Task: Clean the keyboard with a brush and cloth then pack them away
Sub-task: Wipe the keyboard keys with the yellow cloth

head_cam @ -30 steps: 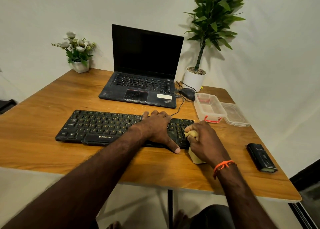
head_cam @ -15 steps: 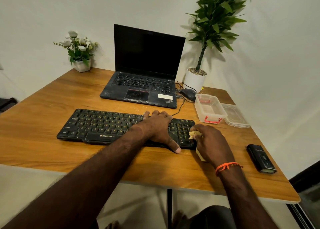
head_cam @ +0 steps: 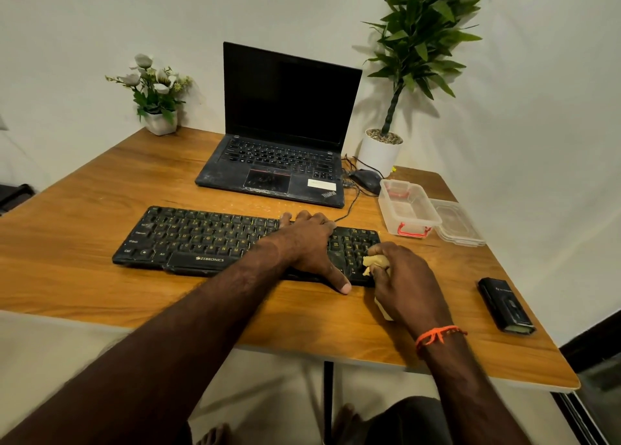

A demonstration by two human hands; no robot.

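Nearest, on the right, the right hand (head_cam: pixel 406 276) has its fingers (head_cam: pixel 378 250) clenched around a bunched yellow cloth (head_cam: pixel 373 262), a lighter part of which shows below the palm. The cloth is pressed against the right end of the keyboard (head_cam: pixel 208 236), over the number-pad keys near the front right corner. The left hand (head_cam: pixel 309 243) lies just beside it to the left, palm down and flat on the keys, grasping nothing, fingers spread toward the far edge and thumb reaching over the near edge onto the wooden surface (head_cam: pixel 100 283); it appears to be steadying the board.

The keyboard's long axis runs left to right across the surface, so nearly all its length lies to the left of the cloth, beyond the left hand. Any further wiping would likely travel leftward along that axis, and the left hand sits in the way. The keyboard is black and looks dusty.

Farther right, a clear container (head_cam: pixel 408 207) stands open with its lid (head_cam: pixel 458 223) beside it, probably the place for packing away. No brush is visible.
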